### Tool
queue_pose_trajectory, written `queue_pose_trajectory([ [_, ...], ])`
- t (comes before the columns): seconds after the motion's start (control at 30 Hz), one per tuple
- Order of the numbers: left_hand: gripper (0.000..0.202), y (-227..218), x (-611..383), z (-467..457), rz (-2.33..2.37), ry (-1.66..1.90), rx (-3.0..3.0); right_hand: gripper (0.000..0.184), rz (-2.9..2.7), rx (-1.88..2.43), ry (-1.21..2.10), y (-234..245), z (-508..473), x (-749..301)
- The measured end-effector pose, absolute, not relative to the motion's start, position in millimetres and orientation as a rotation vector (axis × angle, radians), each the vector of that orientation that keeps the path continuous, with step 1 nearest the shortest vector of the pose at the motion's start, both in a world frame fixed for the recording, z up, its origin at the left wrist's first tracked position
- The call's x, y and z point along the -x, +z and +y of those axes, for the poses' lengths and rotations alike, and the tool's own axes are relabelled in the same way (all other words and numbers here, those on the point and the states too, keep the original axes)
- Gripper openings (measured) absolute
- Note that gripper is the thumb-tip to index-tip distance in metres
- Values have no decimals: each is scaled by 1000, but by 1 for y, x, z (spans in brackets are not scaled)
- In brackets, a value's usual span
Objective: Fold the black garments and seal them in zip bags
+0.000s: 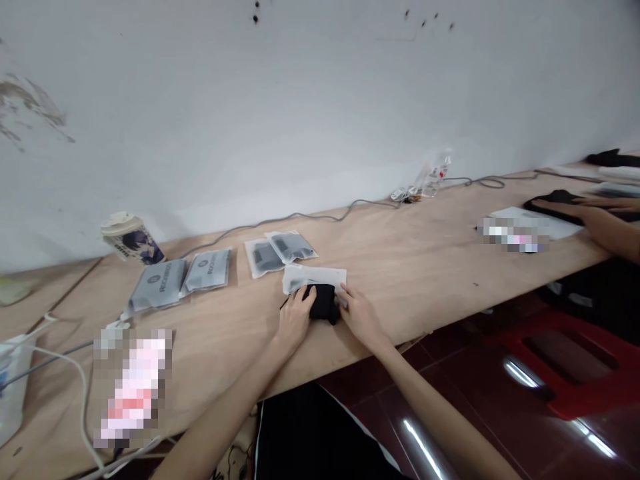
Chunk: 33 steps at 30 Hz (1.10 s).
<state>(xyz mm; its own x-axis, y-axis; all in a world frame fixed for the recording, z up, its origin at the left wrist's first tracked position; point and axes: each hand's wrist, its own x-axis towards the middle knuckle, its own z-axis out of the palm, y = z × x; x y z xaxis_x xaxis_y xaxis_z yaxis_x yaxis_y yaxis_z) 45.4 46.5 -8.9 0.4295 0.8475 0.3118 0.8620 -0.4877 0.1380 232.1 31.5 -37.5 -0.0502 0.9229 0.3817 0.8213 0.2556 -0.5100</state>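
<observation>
A folded piece of black cloth (324, 303) lies near the table's front edge. My left hand (296, 312) grips its left side, with fingers bent over the top. At the right side, my right hand (357, 312) has its fingers closed on the cloth's edge; the fingertips are partly hidden. Directly behind the cloth, and touching it, lies a frosted plastic bag (320, 275). Whether the cloth reaches inside the bag I cannot tell. Beyond that rest two frosted bags with dark contents, a left one (263, 259) and an overlapping right one (292, 247).
Two grey printed packets (159, 285) (207, 270) lie left, before a paper coffee cup (133, 239). A cable (295, 215) runs along the wall to a clear plastic bottle (437, 175). At right, another person's hands (595, 212) rest on black cloth. A red stool (560, 360) stands below.
</observation>
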Motion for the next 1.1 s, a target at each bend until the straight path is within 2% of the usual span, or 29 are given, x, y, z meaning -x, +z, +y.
queue_pose_trajectory([
  [0.17, 40, 5, -54, 51, -1423, -400, 2597, 36, -1747, 1478, 381, -10, 36, -231],
  [0.27, 38, 8, -51, 60, -1302, -342, 2707, 37, -1773, 1347, 428, -1, 44, -225],
  [0.43, 44, 7, -55, 66, -1696, -232, 2542, 44, -1770, 1320, 419, -13, 53, -222],
  [0.6, 42, 14, -61, 66, -1815, -277, 2474, 56, -1921, 1324, 484, -22, 46, -238],
  [0.77, 45, 31, -63, 67, -1804, -285, 2571, 72, -2106, 1429, 243, -9, 46, -241],
  [0.87, 46, 38, -62, 64, -1662, -321, 2680, 60, -2081, 1421, 158, -5, 57, -240],
  [1.0, 48, 40, -45, 55, -1361, -545, 2827, 44, -2045, 1355, 361, -7, 65, -245],
  [1.1, 63, 32, -26, 53, -1350, -642, 2728, 40, -2004, 1438, 358, -10, 62, -250],
])
